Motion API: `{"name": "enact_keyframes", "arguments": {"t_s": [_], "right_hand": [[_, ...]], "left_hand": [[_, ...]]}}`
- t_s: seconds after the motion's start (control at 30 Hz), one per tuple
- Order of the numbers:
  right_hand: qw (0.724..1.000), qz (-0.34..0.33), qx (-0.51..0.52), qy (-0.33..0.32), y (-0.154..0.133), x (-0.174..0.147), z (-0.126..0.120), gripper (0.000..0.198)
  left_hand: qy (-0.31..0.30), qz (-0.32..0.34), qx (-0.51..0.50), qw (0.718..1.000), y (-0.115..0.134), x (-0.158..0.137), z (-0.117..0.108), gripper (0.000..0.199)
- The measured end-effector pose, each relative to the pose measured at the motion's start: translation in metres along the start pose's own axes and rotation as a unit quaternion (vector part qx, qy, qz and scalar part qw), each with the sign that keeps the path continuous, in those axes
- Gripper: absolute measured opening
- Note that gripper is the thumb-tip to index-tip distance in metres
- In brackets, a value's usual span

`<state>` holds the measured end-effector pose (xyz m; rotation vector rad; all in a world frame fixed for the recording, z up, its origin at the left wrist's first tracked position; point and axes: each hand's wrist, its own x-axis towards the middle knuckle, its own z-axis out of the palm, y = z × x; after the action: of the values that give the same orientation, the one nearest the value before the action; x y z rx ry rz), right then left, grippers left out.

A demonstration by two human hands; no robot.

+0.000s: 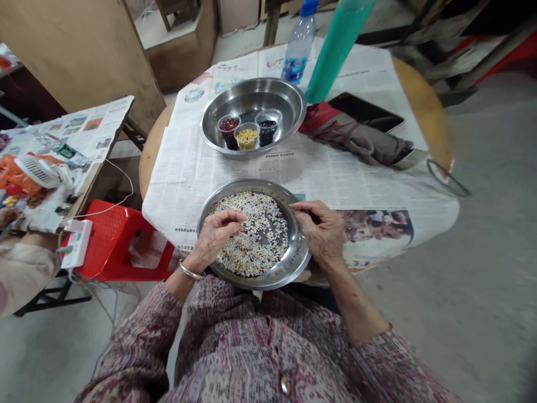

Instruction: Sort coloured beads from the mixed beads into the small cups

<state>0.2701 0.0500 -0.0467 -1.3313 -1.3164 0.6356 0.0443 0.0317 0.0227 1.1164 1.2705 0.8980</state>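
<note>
A shallow metal basin (298,256) lies close to my body at the table's near edge. Mixed white, yellow, dark red and black grains (255,235) cover most of its bottom. Over the left part of the grains my left hand (220,228) is closed in a pinch; whatever is between thumb and fingertips is too small to make out. At the right rim of this basin my right hand (322,230) is closed, its thumb and forefinger on the rim. Further back, a second metal basin (285,112) holds cups of dark red beans (229,131), yellow grains (247,137) and black beans (267,131).
Newspaper (184,173) covers the round table. Behind stand a water bottle (298,47) and a green bottle (338,50); a folded umbrella (356,134) and a dark tablet-like object (367,111) lie right. At left are a red stool (113,246), power strip (78,244) and another person's leg (29,268).
</note>
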Motion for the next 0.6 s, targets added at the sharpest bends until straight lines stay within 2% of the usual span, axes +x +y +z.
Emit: {"name": "enact_keyframes", "arguments": {"t_s": [0.13,0.2,0.27,0.33,0.43,0.5,0.6], "right_hand": [[1.0,0.003,-0.002,-0.001,0.0,0.0,0.0,0.017],[1.0,0.003,-0.002,-0.001,-0.001,0.0,0.0,0.017],[1.0,0.002,-0.001,0.002,-0.001,0.0,0.001,0.017],[1.0,0.004,0.001,0.003,0.0,0.0,0.001,0.017],[1.0,0.006,0.002,0.001,0.001,0.0,0.001,0.017],[1.0,0.006,0.003,0.001,0.002,0.0,0.001,0.017],[1.0,0.01,0.003,0.0,0.001,0.0,0.001,0.017]], "left_hand": [[-0.004,-0.042,-0.111,0.993,0.001,0.002,-0.004,0.011],[0.003,-0.022,-0.066,0.998,0.0,0.003,-0.005,0.014],[0.009,0.037,0.063,0.997,-0.002,0.002,-0.004,0.014],[0.013,0.127,0.224,0.966,-0.006,0.003,-0.001,0.01],[0.019,0.241,0.414,0.878,-0.013,0.004,0.005,0.01],[0.023,0.268,0.486,0.831,-0.017,0.006,0.009,0.009],[0.037,0.27,0.53,0.803,-0.02,0.009,0.013,0.007]]}}
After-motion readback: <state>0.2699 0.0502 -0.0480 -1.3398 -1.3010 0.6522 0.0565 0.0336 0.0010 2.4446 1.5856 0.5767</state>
